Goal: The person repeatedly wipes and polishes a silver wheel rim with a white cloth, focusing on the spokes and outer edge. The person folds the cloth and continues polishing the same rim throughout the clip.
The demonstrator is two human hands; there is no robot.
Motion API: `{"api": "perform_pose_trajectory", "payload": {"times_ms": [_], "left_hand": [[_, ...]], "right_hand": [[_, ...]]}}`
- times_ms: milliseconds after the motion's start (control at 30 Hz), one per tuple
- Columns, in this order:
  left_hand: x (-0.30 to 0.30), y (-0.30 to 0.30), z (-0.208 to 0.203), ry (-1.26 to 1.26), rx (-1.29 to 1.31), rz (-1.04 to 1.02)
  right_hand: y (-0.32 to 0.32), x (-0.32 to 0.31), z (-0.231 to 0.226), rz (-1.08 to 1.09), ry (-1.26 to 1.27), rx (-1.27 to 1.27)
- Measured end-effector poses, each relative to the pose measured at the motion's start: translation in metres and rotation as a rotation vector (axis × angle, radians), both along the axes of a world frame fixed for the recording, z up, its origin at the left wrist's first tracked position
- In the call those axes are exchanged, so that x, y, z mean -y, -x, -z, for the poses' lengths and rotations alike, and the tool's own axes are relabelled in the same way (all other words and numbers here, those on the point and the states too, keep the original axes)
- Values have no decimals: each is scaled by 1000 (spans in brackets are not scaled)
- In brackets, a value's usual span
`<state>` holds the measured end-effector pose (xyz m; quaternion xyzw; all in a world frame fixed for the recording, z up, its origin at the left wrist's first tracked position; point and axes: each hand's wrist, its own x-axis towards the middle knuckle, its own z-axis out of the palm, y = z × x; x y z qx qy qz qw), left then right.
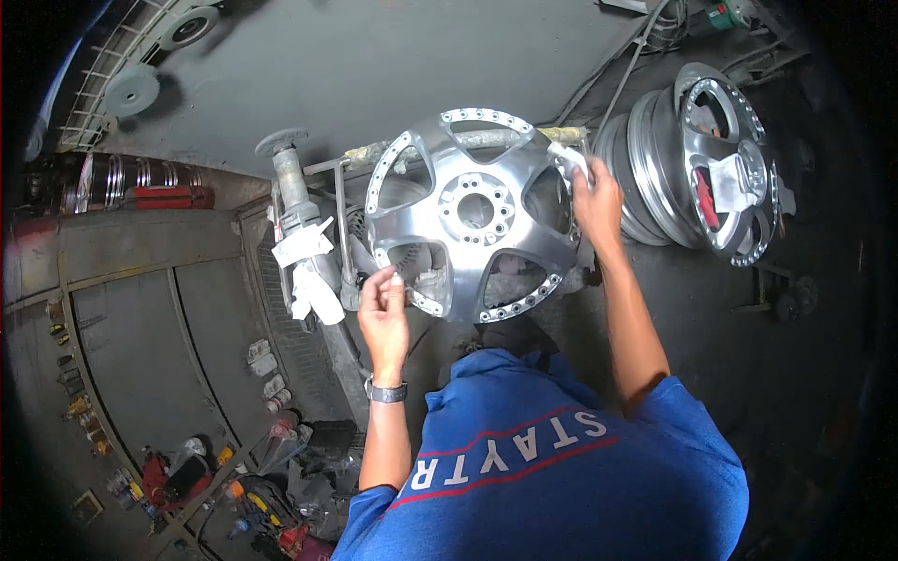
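A polished silver five-spoke wheel face [452, 232] with small holes around its outer edge is propped up in front of me, leaning on a stand with a wrapped yellowish bar [369, 152]. My left hand [383, 307] is closed at its lower left edge, fingers bent and thumb against the metal. At the upper right edge, my right hand [597, 201] pinches a small folded white pad [567, 155], cloth or paper, close against the wheel face. Which side of the rim the right fingertips touch is hard to make out.
Left of the wheel stands a grey power tool [297, 206] with a disc on top and white wrapping lower down. To the right are stacked wheels [655, 168] with a white cloth [734, 182] and red cloth [704, 198]. Cables [636, 61] run behind. Assorted bags and tools lie lower left.
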<state>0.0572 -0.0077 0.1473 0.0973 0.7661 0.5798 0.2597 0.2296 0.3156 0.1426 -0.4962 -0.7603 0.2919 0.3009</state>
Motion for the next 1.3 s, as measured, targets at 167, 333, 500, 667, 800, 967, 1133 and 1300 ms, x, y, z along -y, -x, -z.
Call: {"api": "perform_pose_trajectory", "payload": {"times_ms": [167, 333, 500, 667, 800, 967, 1133, 1300], "left_hand": [[0, 15, 25, 20, 102, -123], [21, 12, 41, 19, 121, -207], [20, 11, 53, 14, 93, -193], [10, 26, 68, -7, 48, -166], [15, 46, 81, 64, 38, -205], [17, 60, 83, 141, -36, -122], [15, 67, 74, 121, -50, -58], [27, 70, 98, -31, 34, 5]], "right_hand": [[30, -8, 85, -337, -220, 105], [37, 57, 78, -525, -392, 457], [52, 11, 72, -448, -258, 630], [63, 25, 81, -375, -230, 599], [55, 53, 64, -533, -215, 700], [79, 16, 70, -323, -25, 691], [79, 80, 66, -465, -139, 822], [97, 36, 60, -213, 85, 699]]}}
